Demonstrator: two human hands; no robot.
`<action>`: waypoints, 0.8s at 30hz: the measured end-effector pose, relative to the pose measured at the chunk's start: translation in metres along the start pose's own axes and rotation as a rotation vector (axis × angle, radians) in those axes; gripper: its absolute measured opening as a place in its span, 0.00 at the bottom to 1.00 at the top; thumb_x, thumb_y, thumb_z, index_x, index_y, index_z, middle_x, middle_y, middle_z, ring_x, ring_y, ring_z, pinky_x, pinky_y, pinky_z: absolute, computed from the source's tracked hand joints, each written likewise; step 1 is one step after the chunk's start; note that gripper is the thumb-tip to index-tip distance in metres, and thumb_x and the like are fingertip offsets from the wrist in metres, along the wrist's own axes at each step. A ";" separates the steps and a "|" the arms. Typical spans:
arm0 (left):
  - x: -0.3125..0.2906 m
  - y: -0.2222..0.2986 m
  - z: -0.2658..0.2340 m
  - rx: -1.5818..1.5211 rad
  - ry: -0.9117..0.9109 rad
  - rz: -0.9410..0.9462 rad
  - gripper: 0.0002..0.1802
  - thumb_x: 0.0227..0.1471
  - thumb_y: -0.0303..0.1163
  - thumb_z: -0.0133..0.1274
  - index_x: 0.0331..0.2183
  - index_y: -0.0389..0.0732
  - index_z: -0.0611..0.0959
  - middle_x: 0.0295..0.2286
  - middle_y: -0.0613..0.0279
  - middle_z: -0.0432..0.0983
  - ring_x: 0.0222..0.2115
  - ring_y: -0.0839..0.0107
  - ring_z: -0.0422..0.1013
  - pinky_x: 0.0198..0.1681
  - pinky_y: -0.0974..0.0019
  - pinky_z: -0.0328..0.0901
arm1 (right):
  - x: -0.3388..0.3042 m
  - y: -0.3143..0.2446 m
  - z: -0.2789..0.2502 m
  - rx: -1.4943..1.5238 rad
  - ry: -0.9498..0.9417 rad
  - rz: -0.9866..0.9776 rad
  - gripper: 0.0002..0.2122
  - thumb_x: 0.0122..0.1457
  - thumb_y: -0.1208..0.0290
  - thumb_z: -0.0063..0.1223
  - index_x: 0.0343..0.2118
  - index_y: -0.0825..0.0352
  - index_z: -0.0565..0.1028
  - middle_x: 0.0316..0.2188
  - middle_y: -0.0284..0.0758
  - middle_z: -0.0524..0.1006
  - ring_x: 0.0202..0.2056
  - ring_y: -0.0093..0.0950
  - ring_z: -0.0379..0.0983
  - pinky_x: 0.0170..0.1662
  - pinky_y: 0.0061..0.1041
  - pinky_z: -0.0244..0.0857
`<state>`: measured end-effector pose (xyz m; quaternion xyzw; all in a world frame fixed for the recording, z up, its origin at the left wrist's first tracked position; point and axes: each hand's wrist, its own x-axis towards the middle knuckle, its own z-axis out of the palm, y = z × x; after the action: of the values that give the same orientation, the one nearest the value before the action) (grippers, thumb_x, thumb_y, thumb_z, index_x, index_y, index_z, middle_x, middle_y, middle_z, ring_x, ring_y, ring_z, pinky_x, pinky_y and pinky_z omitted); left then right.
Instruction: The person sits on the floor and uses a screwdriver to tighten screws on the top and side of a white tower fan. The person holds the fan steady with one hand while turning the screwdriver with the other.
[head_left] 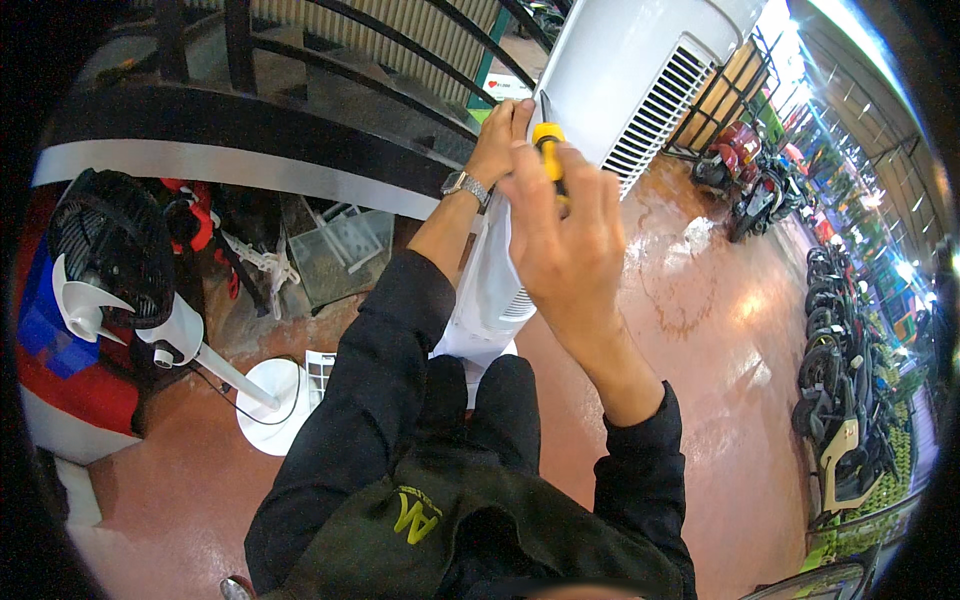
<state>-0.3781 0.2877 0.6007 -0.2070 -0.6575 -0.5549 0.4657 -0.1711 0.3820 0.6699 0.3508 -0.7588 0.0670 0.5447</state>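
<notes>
A tall white floor-standing unit (590,75) with slatted vents, which looks like an air conditioner or air cooler, runs from between my legs to the top of the view. My right hand (570,240) is closed around a screwdriver (547,140) with a yellow and black handle. The screwdriver's metal shaft points at the unit's left edge. Beside that tip, my left hand (495,140), with a metal watch on the wrist, grips the same edge with its fingers bent. Its fingertips are partly hidden, and I cannot tell whether a screw is there.
A white pedestal fan (180,335) without its front grille stands at the left on a round base, its cord trailing. Behind it lie a grey panel (345,255) and red parts. A black railing (300,110) curves along the upper left. Parked motorbikes (830,380) line the right.
</notes>
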 end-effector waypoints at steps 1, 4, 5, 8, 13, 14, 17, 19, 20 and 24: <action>0.005 -0.017 0.001 -0.057 -0.054 -0.133 0.26 0.68 0.48 0.42 0.39 0.33 0.80 0.38 0.39 0.78 0.43 0.43 0.73 0.48 0.49 0.66 | 0.001 -0.002 -0.001 -0.004 -0.033 0.065 0.22 0.54 0.75 0.63 0.51 0.72 0.72 0.50 0.45 0.71 0.49 0.45 0.69 0.52 0.41 0.67; 0.015 -0.033 0.003 -0.124 -0.125 -0.238 0.25 0.69 0.48 0.42 0.40 0.33 0.81 0.38 0.39 0.77 0.44 0.43 0.73 0.48 0.49 0.66 | 0.005 -0.001 -0.003 -0.007 0.029 0.082 0.24 0.52 0.79 0.60 0.54 0.73 0.69 0.51 0.46 0.70 0.50 0.47 0.69 0.55 0.40 0.65; 0.014 -0.034 0.003 0.053 -0.129 -0.112 0.25 0.69 0.47 0.41 0.40 0.33 0.81 0.37 0.39 0.77 0.43 0.43 0.73 0.48 0.49 0.66 | 0.007 -0.001 -0.005 0.040 0.114 0.010 0.25 0.51 0.82 0.56 0.55 0.73 0.68 0.51 0.46 0.71 0.49 0.47 0.69 0.54 0.39 0.66; 0.014 -0.036 0.007 -0.015 -0.068 -0.162 0.25 0.69 0.47 0.41 0.41 0.33 0.81 0.36 0.38 0.77 0.43 0.42 0.73 0.48 0.49 0.66 | 0.006 0.003 -0.002 0.148 0.071 -0.075 0.25 0.50 0.84 0.53 0.55 0.74 0.67 0.51 0.47 0.71 0.49 0.48 0.70 0.55 0.40 0.66; 0.011 -0.021 0.007 -0.046 -0.068 -0.185 0.25 0.69 0.47 0.42 0.41 0.32 0.81 0.37 0.39 0.78 0.42 0.43 0.73 0.47 0.49 0.66 | -0.006 0.009 0.001 -0.010 -0.023 0.022 0.22 0.55 0.81 0.53 0.54 0.72 0.68 0.48 0.47 0.71 0.49 0.49 0.71 0.54 0.41 0.67; 0.015 -0.030 0.006 -0.136 -0.100 -0.301 0.25 0.69 0.47 0.42 0.41 0.32 0.81 0.37 0.40 0.78 0.42 0.43 0.74 0.47 0.49 0.66 | -0.006 0.009 -0.001 -0.023 -0.019 0.044 0.22 0.55 0.77 0.55 0.54 0.71 0.69 0.48 0.47 0.72 0.51 0.49 0.70 0.53 0.40 0.67; 0.017 -0.022 -0.001 -0.066 -0.128 -0.245 0.26 0.69 0.47 0.42 0.41 0.32 0.81 0.37 0.40 0.78 0.42 0.45 0.74 0.47 0.51 0.66 | -0.004 0.011 0.004 -0.001 0.164 0.013 0.21 0.54 0.72 0.58 0.53 0.68 0.71 0.48 0.45 0.73 0.51 0.48 0.71 0.51 0.40 0.68; 0.017 -0.020 0.000 -0.061 -0.119 -0.273 0.26 0.68 0.48 0.43 0.41 0.32 0.81 0.36 0.40 0.78 0.42 0.45 0.74 0.48 0.51 0.66 | 0.000 0.010 0.004 0.028 0.194 -0.056 0.19 0.55 0.79 0.56 0.51 0.69 0.73 0.47 0.45 0.73 0.48 0.48 0.73 0.51 0.38 0.69; 0.016 -0.018 0.001 -0.059 -0.115 -0.287 0.26 0.68 0.48 0.43 0.41 0.32 0.81 0.36 0.40 0.78 0.42 0.45 0.74 0.48 0.51 0.66 | 0.003 0.009 0.003 0.040 0.208 -0.092 0.18 0.55 0.83 0.55 0.50 0.69 0.73 0.47 0.45 0.73 0.47 0.48 0.73 0.51 0.38 0.70; 0.009 -0.003 0.005 -0.073 -0.051 -0.184 0.27 0.68 0.49 0.42 0.40 0.32 0.80 0.36 0.40 0.78 0.41 0.45 0.74 0.47 0.51 0.66 | -0.001 0.025 0.008 -0.023 0.144 -0.177 0.19 0.51 0.79 0.64 0.47 0.66 0.77 0.45 0.43 0.73 0.45 0.45 0.74 0.45 0.32 0.72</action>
<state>-0.3872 0.2886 0.6069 -0.1765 -0.6647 -0.6135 0.3880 -0.1923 0.3972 0.6727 0.4047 -0.6845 0.0351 0.6054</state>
